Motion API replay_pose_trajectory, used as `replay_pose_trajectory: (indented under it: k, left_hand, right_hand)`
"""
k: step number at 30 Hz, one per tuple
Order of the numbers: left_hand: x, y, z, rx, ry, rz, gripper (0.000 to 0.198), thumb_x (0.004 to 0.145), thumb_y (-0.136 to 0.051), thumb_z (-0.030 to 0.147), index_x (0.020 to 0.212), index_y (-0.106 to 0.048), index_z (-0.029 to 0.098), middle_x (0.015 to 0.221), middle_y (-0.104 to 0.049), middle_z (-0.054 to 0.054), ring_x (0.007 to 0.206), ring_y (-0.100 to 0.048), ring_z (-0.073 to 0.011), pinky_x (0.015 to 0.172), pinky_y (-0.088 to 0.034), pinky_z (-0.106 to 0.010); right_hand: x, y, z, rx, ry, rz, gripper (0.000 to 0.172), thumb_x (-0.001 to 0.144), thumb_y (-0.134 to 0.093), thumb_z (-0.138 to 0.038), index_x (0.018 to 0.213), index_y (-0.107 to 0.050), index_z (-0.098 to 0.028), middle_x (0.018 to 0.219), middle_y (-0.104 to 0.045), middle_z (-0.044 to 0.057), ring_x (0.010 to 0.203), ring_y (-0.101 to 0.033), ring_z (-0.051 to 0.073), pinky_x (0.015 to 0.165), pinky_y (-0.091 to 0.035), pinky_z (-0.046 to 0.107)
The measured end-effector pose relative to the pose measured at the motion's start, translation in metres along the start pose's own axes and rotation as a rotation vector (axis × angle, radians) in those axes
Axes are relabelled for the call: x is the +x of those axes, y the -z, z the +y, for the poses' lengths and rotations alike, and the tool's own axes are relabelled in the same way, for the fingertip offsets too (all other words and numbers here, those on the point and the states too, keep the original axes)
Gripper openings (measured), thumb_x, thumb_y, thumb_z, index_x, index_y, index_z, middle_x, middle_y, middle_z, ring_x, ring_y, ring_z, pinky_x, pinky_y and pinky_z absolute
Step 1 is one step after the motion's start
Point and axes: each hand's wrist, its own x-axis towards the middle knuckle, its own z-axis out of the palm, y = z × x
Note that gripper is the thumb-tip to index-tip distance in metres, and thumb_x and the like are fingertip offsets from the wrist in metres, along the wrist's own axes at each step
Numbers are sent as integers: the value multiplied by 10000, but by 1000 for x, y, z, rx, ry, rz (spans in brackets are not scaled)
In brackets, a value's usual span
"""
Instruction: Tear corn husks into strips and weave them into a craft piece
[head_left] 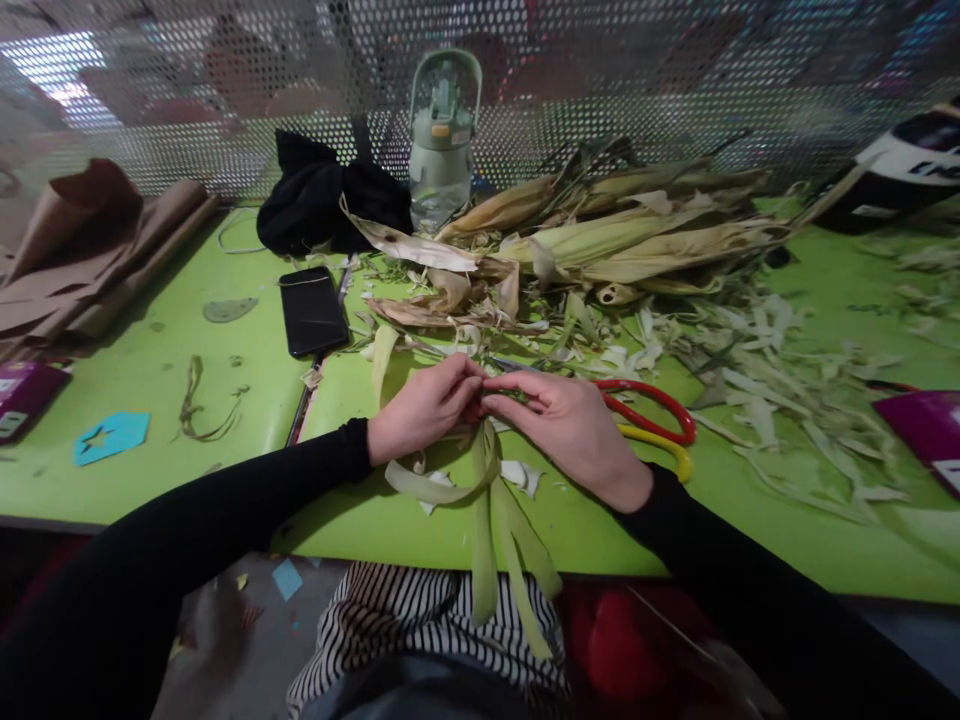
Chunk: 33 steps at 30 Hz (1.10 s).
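Observation:
Strips of pale green corn husk (484, 540) hang from between my two hands and trail over the table's front edge. My left hand (427, 405) pinches the bunched top of the strips. Fingertip to fingertip with it, my right hand (566, 425) pinches the same spot from the other side. The exact point of the grip is partly hidden by the fingers. One strip curls out to the left below my left hand. Just right of my right hand lie scissors with a red and a yellow handle loop (660, 405), their blades partly under husk scraps.
Dried corn husks (622, 240) are heaped behind my hands, with shredded scraps (772, 370) to the right. A phone (313, 312), black cloth (330, 200), green water bottle (442, 150), brown paper (97, 260) and blue cutout (112, 437) lie around. Perforated metal mesh (570, 90) borders the table.

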Motion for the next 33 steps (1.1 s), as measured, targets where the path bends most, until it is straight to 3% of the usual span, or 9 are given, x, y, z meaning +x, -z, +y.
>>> replay_pose_trajectory:
  k: [4,8,11,16,21,26,33]
  left_hand:
    - [0,-2,-2,-41,14,22,119,977,-466,261,879,-450,196,761,-650,5,681,-646,-111,678,-545,-255]
    - [0,-2,-4,-74,32,-4,86,965,-477,274,968,-445,194,791,-669,-5,682,-640,-110,659,-533,-251]
    - [-1,0,-6,-75,-29,-53,246,901,-574,282,1063,-406,203,773,-646,22,645,-586,-103,591,-471,-221]
    - [-3,0,-4,92,-104,-6,122,844,-604,207,884,-490,185,767,-589,25,652,-511,-86,601,-429,-208]
    - [-3,-3,-3,93,-105,47,153,831,-610,169,980,-574,168,824,-676,-6,710,-599,-108,653,-479,-220]
    - [-2,-2,-2,155,-81,83,64,853,-600,201,875,-633,150,771,-688,-15,671,-594,-111,615,-472,-213]
    - [2,-1,-7,40,-51,63,147,844,-612,220,965,-540,179,773,-666,6,688,-632,-117,630,-502,-218]
  right_hand:
    - [2,-3,3,11,-63,-16,233,870,-641,-422,885,-772,-229,560,-643,-12,483,-503,148,493,-333,285]
    - [4,-2,6,33,-74,-29,252,872,-628,-444,830,-732,-219,599,-668,1,505,-539,154,494,-346,279]
    - [4,-2,7,-7,-86,-30,237,892,-593,-415,823,-696,-213,620,-674,9,522,-549,157,511,-355,280]
    - [5,-1,6,-49,-126,-64,232,904,-554,-401,810,-649,-211,613,-640,4,523,-522,161,535,-351,290]
    - [3,0,4,-50,-94,-76,241,910,-559,-423,801,-638,-223,561,-580,-21,493,-472,152,529,-319,291]
    - [0,-2,2,-130,-5,-21,208,932,-555,-375,818,-634,-221,576,-602,-15,483,-490,152,546,-332,297]
    - [-2,-7,6,-273,103,54,181,956,-524,-310,878,-638,-192,655,-668,12,503,-537,154,540,-359,283]
